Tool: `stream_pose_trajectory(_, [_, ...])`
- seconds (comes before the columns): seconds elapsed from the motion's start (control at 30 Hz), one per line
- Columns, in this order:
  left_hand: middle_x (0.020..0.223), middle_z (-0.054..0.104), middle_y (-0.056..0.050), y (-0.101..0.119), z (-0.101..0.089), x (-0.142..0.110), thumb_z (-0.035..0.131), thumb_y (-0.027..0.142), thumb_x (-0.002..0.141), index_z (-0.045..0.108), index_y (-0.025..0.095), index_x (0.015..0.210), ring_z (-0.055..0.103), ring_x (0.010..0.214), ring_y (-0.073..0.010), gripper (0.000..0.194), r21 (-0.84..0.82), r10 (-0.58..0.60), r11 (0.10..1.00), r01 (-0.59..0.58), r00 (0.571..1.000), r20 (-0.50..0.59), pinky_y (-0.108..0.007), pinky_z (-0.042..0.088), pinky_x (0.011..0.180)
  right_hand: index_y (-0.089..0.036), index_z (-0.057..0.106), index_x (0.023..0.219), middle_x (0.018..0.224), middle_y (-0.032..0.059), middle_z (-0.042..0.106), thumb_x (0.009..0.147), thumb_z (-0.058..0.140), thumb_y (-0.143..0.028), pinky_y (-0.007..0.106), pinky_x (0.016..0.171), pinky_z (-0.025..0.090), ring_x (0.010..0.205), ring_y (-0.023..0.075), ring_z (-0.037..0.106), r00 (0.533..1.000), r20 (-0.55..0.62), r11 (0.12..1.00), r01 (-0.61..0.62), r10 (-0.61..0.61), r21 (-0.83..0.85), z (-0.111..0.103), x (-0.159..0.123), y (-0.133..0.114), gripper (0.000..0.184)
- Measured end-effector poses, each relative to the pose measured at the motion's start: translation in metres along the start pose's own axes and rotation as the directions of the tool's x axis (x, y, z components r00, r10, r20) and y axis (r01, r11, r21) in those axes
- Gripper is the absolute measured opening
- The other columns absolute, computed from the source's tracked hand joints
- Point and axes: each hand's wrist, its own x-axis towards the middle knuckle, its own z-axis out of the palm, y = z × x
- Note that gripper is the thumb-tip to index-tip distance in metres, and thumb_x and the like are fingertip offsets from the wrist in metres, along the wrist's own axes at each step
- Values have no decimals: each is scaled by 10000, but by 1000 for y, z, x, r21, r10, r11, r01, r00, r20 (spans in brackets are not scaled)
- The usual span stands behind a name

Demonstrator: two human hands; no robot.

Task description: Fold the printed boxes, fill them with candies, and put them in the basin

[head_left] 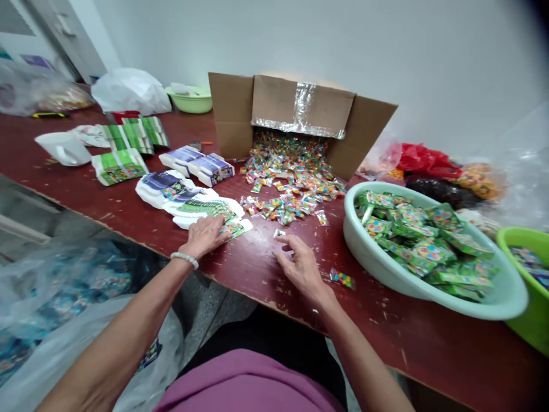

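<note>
My left hand (pixel 206 234) is curled over the near end of a fanned row of flat printed cartons (pixel 195 200), its fingers and thumb closed on a green carton (pixel 240 228). A white beaded bracelet circles that wrist. To the right, my right hand (pixel 298 263) hovers low over the red table with thumb and fingers apart, holding nothing. Just beyond its fingertips lies a small clear candy packet (pixel 279 233). Another packet of coloured candies (pixel 341 278) rests beside the right wrist. Many similar packets (pixel 295 194) spill from an open cardboard box (pixel 302 106) on its side.
A pale green basin (pixel 354 240) full of green candy boxes (pixel 422 240) stands at right, beside a lime tub (pixel 525 233). Purple carton bundles (pixel 197 163), green carton bundles (pixel 135 134) and a white mug (pixel 63 149) sit at left. Plastic bags (pixel 86 309) lie below the table edge.
</note>
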Motion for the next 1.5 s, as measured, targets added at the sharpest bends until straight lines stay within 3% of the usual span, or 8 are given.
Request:
stream_pose_trajectory(0.37, [728,556,31,13,9,-30,647,415,779,475,224,833,580,740,-190,262,-534,-13,846,-11,999,-40,-277,427,662,-153,502,1341,1262,150,630,809,671,-300,367,770,533,761,167,629,958,49,913,-284,282,292,57,14,-4,577])
stream_pose_trajectory(0.5, [772,604,29,24,15,-77,682,459,787,508,201,879,589,687,-144,325,-869,116,495,2,991,68,-245,446,616,-175,614,1066,923,42,685,846,637,-382,266,613,504,667,140,598,919,219,723,-392,327,569,49,6,-17,303])
stream_pose_trajectory(0.6, [1015,705,-69,33,14,-108,766,469,756,614,166,1073,670,865,-196,463,-965,449,79,249,856,258,-291,497,758,-206,604,978,793,-15,643,879,648,-412,225,534,466,579,110,556,899,386,594,-429,207,680,33,-9,-33,233])
stream_pose_trajectory(0.7, [973,734,-123,43,15,-128,818,501,682,698,121,1047,708,859,-253,540,-903,705,-44,427,653,275,-321,517,765,-228,600,1014,806,-24,621,897,672,-412,206,536,449,592,95,542,853,520,498,-472,50,727,18,-21,-45,229])
stream_pose_trajectory(0.77, [833,735,-113,50,18,-136,831,515,654,733,103,941,709,748,-241,512,-884,750,-87,460,615,246,-318,522,719,-238,612,1052,873,-11,623,898,684,-403,215,609,476,700,109,577,856,516,497,-449,4,742,10,-25,-50,237])
stream_pose_trajectory(1.03, [805,719,-64,62,19,-148,868,386,647,735,132,933,689,729,-216,405,-936,636,-80,343,740,217,-336,551,736,-298,377,1437,1029,20,620,840,756,-365,302,768,530,902,169,616,902,431,593,-327,-38,736,-6,-39,-67,710])
stream_pose_trajectory(1.27, [848,706,-72,64,11,-147,803,488,748,744,133,854,645,822,-215,375,-968,563,-3,251,800,205,-350,516,830,-272,545,1224,1228,84,516,840,699,-229,413,914,503,1100,242,544,984,-76,957,177,-163,230,-14,-53,-68,416])
stream_pose_trajectory(1.5, [715,644,-44,63,23,-150,712,691,744,720,134,912,577,684,-174,582,-944,591,-54,324,773,232,-294,467,697,-237,573,1127,1094,71,610,872,616,-159,360,824,535,969,214,605,950,133,959,280,-283,38,-20,-52,-71,270])
